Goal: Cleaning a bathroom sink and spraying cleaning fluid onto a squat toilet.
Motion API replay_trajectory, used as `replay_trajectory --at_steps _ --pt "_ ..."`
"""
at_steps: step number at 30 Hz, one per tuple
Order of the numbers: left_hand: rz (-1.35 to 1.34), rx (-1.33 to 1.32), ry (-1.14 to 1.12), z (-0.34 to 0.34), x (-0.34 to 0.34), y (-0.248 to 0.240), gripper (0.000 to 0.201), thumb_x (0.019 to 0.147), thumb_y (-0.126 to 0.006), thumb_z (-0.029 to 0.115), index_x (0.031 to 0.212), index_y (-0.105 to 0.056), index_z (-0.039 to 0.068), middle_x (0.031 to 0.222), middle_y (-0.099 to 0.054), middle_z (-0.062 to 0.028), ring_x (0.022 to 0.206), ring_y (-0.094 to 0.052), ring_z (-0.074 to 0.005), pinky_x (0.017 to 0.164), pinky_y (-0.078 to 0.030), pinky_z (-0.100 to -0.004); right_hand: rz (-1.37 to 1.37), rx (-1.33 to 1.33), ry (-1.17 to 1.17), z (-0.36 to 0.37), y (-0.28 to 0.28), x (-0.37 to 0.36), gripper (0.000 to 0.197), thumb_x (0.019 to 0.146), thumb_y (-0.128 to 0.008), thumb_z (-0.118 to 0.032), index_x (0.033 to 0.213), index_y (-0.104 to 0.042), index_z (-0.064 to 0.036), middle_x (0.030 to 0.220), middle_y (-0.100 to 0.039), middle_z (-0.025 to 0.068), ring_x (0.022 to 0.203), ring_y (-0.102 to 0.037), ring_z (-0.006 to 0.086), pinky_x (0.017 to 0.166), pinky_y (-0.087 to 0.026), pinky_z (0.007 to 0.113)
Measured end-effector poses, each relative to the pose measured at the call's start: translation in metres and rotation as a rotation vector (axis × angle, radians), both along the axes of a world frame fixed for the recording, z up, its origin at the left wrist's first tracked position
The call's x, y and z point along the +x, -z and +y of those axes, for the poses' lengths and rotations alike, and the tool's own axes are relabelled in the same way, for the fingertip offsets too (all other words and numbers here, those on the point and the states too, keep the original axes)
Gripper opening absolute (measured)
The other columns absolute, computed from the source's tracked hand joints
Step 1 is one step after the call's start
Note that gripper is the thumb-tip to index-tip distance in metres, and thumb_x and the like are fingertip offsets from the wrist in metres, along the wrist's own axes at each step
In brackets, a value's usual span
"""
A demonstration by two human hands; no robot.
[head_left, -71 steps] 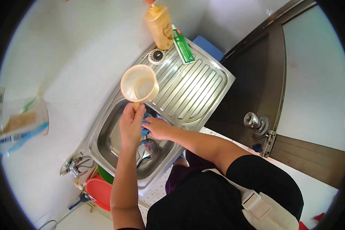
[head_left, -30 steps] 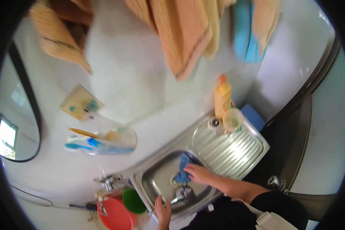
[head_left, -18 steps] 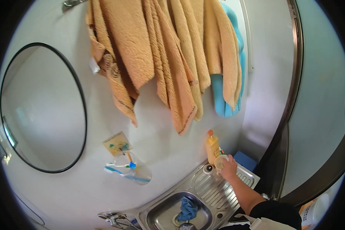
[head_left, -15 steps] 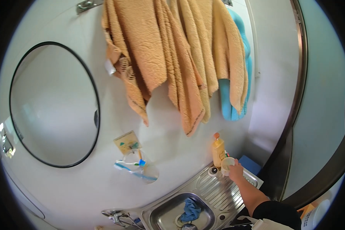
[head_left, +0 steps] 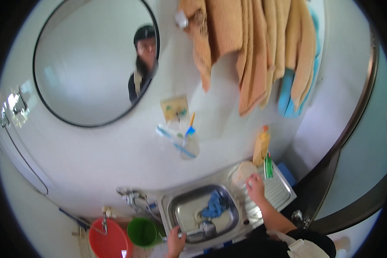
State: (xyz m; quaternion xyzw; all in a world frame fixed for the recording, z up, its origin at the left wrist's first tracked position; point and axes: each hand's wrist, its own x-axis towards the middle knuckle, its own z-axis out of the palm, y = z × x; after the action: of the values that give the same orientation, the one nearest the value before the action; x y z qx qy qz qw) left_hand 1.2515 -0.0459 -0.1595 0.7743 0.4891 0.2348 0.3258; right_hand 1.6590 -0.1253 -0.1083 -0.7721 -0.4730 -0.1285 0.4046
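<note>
The cup (head_left: 244, 172) has come to rest on the drainboard (head_left: 274, 193), the right hand (head_left: 256, 188) still keeping its grip on it

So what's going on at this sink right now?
A person stands at a small stainless steel sink. The right hand rests on a pale round plastic cup on the ribbed draining board, beside a yellow squeeze bottle. The left hand holds the sink's front edge. A crumpled blue cloth lies in the basin.

Round mirror (head_left: 90, 64) on white wall (head_left: 116, 150)
</note>
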Motion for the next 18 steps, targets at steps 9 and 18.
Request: replay_trajectory --at_steps 9,18 --pt "-0.149 -0.324 -0.060 -0.011 -0.038 0.055 0.045 0.088 -0.061 0.025 0.127 -0.049 0.005 0.118 -0.057 -0.0208 0.105 -0.056 -0.0377 0.085 -0.046 -0.0456 0.074 0.367 -0.238 0.028 -0.210 -0.036 0.015 0.078 -0.070 -0.011 0.087 -0.060 -0.0043 0.072 -0.056 0.0061 0.061 -0.053 0.0192 0.055 -0.043 0.030" --pt "0.083 -0.276 -0.145 -0.019 -0.043 0.004 0.046 0.088 -0.061 0.027 0.127 -0.050 0.003 0.120 -0.057 -0.0210 0.108 -0.055 -0.0376 0.089 -0.045 -0.0455 0.084 0.603 -0.511 0.062 -0.446 -0.045 0.015 0.091 -0.058 -0.015 0.083 -0.059 -0.0032 0.075 -0.056 -0.0036 0.072 -0.052 0.0054 0.066 -0.042 0.021"
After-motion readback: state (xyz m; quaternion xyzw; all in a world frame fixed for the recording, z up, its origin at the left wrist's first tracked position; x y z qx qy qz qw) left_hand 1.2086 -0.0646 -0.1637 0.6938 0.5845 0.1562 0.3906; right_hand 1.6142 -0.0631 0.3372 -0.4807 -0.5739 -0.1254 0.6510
